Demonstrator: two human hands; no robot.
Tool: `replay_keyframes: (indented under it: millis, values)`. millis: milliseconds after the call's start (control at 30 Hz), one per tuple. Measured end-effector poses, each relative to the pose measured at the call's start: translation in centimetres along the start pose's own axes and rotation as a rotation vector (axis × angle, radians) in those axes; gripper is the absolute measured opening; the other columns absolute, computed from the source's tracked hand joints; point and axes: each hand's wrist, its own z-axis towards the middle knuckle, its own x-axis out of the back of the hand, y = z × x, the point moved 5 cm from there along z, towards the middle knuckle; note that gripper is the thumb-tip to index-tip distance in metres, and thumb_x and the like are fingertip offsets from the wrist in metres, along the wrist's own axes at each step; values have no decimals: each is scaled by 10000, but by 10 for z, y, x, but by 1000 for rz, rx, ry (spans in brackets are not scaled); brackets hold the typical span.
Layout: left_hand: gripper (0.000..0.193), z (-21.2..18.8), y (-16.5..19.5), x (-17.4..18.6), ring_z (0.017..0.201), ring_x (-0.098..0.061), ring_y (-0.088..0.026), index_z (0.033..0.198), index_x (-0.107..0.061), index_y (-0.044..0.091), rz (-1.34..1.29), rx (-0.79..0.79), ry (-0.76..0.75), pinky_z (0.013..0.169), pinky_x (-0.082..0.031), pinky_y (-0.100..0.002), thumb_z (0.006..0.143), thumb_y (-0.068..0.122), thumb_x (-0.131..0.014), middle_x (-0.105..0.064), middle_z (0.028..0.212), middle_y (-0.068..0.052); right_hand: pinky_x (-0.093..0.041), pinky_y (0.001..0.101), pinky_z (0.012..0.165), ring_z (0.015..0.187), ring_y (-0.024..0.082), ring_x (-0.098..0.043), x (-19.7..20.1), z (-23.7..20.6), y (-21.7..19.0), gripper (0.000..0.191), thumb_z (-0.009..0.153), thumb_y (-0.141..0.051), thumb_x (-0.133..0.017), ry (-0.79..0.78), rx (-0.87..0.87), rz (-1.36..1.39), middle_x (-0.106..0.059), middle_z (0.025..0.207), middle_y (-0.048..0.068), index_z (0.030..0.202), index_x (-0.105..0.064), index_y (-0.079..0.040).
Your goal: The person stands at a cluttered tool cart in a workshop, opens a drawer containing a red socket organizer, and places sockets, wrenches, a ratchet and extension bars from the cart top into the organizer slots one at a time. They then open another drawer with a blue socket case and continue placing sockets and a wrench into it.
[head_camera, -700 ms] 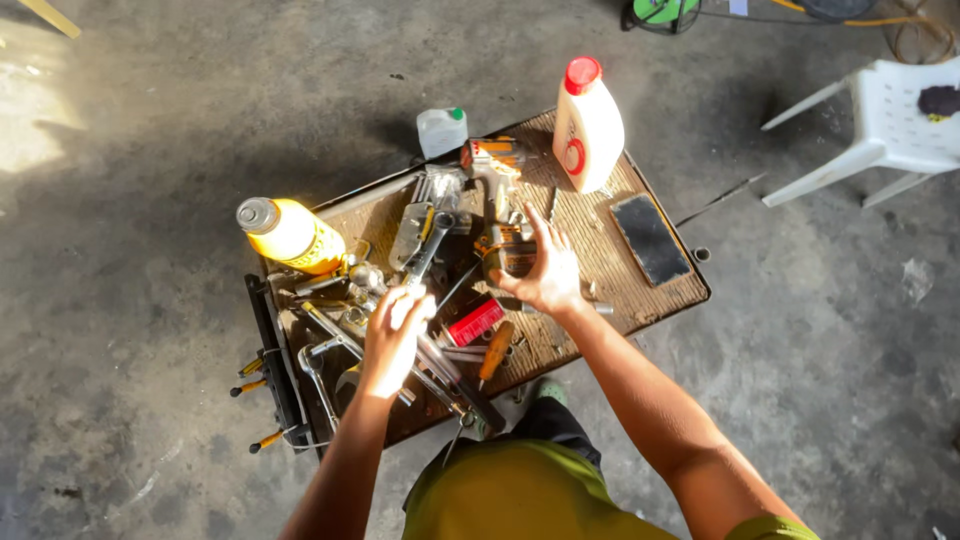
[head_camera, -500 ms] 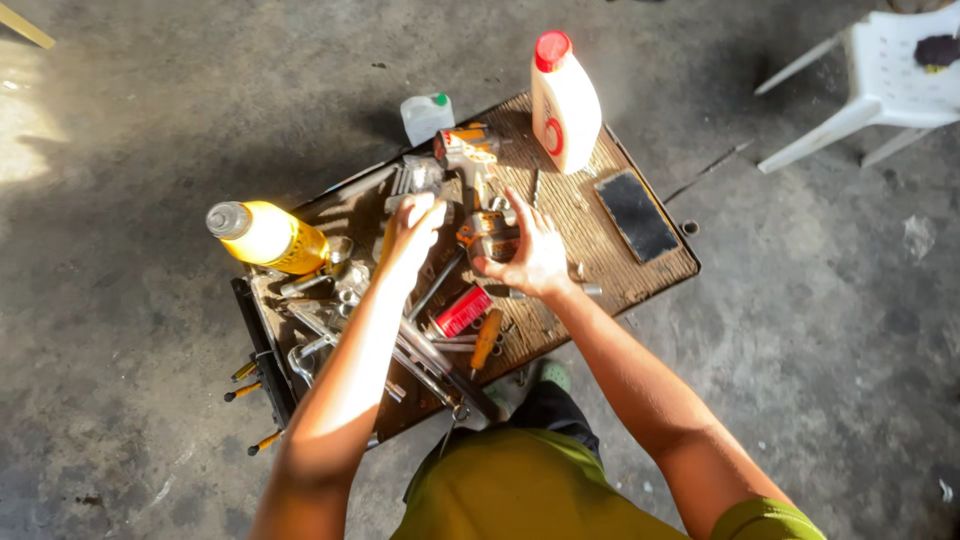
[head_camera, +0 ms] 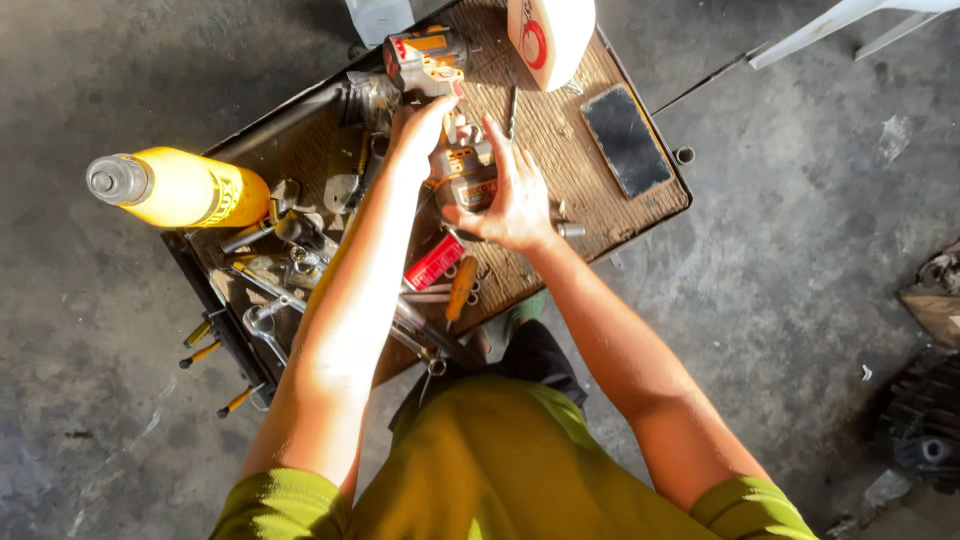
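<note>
Both hands are over a low wooden board (head_camera: 560, 130) set on the concrete floor and crowded with tools. My right hand (head_camera: 510, 195) curls around a small grey and orange tool part (head_camera: 465, 175) near the board's middle. My left hand (head_camera: 420, 125) reaches forward with fingers together, touching the same cluster just below an orange and grey power tool (head_camera: 425, 60). Whether my left hand grips anything is hidden by the fingers. A red box (head_camera: 433, 262) and a wooden-handled screwdriver (head_camera: 460, 290) lie near my right wrist.
A yellow bottle (head_camera: 180, 188) lies at the board's left end among wrenches (head_camera: 265, 320) and sockets. A white jug with a red mark (head_camera: 548, 30) stands at the far edge, a dark phone (head_camera: 625, 140) to its right. White chair legs (head_camera: 840, 20) top right; dark machine parts (head_camera: 925, 440) at right.
My left hand has stretched forward from the wrenches up to the power tool by my right hand. The camera has tilted down and closer to the board.
</note>
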Motion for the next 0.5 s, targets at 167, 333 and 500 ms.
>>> replay_keyframes:
  millis: [167, 333, 500]
  values:
    - [188, 7, 6, 0, 654, -695, -167, 1028, -699, 54, -134, 132, -74, 603, -581, -333, 911, 201, -709, -716, 794, -51, -460, 494, 1092, 1222, 395, -619, 2, 6, -3, 1236, 674, -507, -928, 25, 93, -51, -617, 1399, 218, 1616, -292, -20]
    - [220, 2, 3, -6, 596, -636, -168, 967, -675, 61, -97, 25, -102, 542, -545, -326, 952, 279, -704, -657, 748, -46, -453, 470, 1126, 1312, 359, -580, 13, 5, 10, 1257, 709, -522, -947, -131, -55, 209, -552, 1433, 213, 1626, -261, -4]
    - [178, -16, 1, -8, 577, -619, -127, 1032, -643, 72, -84, -266, -36, 509, -521, -306, 931, 206, -702, -650, 780, -27, -489, 427, 1248, 1470, 304, -549, 83, 51, 34, 1001, 872, -209, -999, 434, -17, 82, -520, 1546, 187, 1620, -341, -108]
